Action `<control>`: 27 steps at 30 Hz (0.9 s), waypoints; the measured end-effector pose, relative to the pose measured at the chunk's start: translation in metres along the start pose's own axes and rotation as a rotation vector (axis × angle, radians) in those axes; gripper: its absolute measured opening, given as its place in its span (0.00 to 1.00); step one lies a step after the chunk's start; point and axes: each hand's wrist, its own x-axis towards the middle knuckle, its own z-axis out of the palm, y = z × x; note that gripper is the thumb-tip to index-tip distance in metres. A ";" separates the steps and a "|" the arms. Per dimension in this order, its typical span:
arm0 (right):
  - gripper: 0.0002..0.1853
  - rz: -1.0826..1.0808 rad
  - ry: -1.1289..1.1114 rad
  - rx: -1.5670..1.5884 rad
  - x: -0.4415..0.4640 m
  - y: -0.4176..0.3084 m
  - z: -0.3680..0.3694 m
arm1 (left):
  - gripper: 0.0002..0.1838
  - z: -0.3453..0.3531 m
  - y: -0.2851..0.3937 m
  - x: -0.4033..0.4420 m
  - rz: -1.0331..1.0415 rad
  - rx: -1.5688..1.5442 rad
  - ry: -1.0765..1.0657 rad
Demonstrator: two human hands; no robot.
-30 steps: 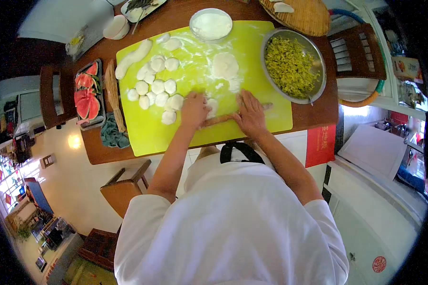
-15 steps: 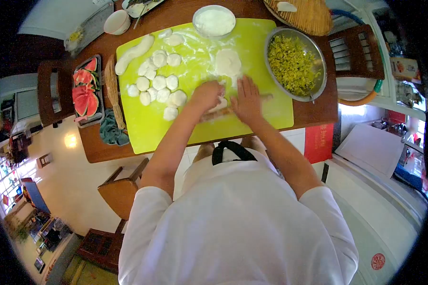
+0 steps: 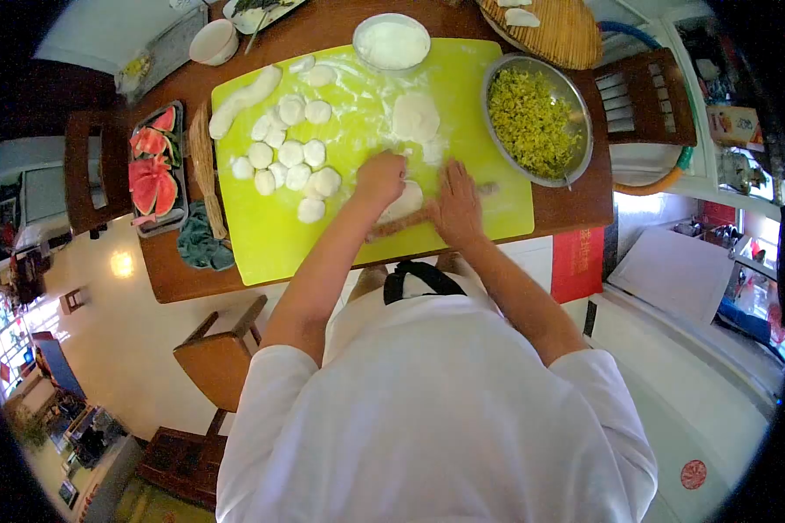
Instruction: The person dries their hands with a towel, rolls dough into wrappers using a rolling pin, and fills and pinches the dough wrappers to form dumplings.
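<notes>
— Over the last half second, drew the rolling pin (image 3: pixel 401 225) back toward six o'clock under the right hand (image 3: pixel 457 207), baring more of the dough disc (image 3: pixel 404 202).
— And with the left hand (image 3: pixel 380 179)?
— Curled in at the disc's ten o'clock edge; cannot tell whether that grip is pinched on dough. With the right, laid flat across the pin, not wrapped round.
— Where to find the disc?
— On the green mat (image 3: pixel 270 248), from centre toward five o'clock, with dough balls (image 3: pixel 290 153) off toward ten.
— Best technique?
— Press evenly, roll inward from six o'clock, turn slightly between strokes, keep left fingertips clear of the pin.
</notes>
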 end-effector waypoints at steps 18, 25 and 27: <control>0.36 -0.048 0.026 -0.058 -0.036 0.007 0.003 | 0.14 0.025 -0.002 -0.026 -0.272 -0.128 0.048; 0.38 -0.017 0.236 0.018 0.050 -0.003 0.018 | 0.14 -0.003 0.006 -0.002 -0.253 -0.007 -0.144; 0.39 0.055 0.050 -0.039 0.032 -0.004 0.012 | 0.15 0.001 0.002 0.004 -0.066 -0.020 -0.152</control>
